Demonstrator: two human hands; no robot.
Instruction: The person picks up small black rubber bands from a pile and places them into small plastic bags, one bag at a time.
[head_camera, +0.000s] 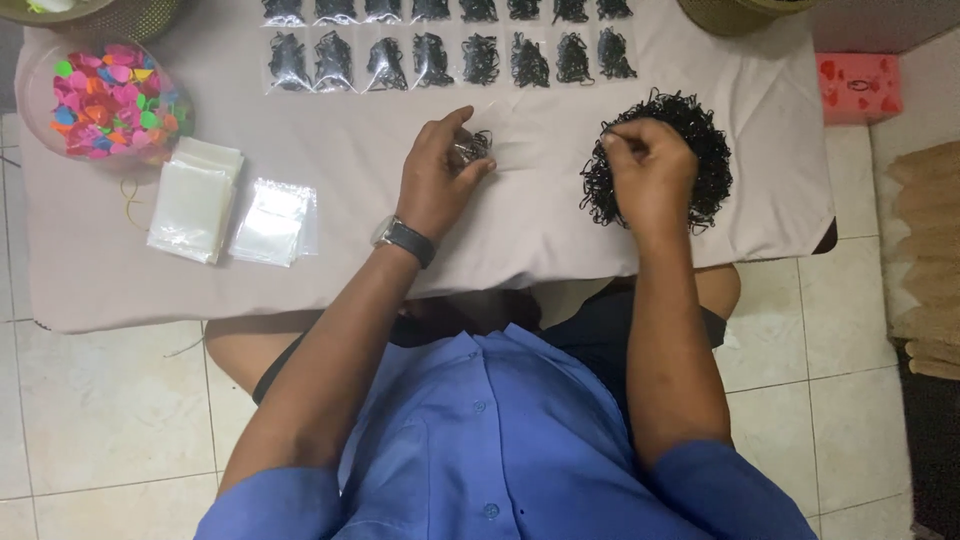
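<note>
Pale cloth-covered table (300, 290) over tiled floor, near edge at person's lap; bare cloth free between hands and toward near edge. Pile of black elastic bands (712, 150), loose round tangle, no clear long axis, right of centre. Right hand (648, 170) rests on pile, fingers bunched, pinching bands. Left hand (440, 175) pinches small clear bag (472, 148) with bands inside; which way bag's mouth points unclear. Filled bags (440, 55) in rows at far edge; empty bags (195, 200) left
</note>
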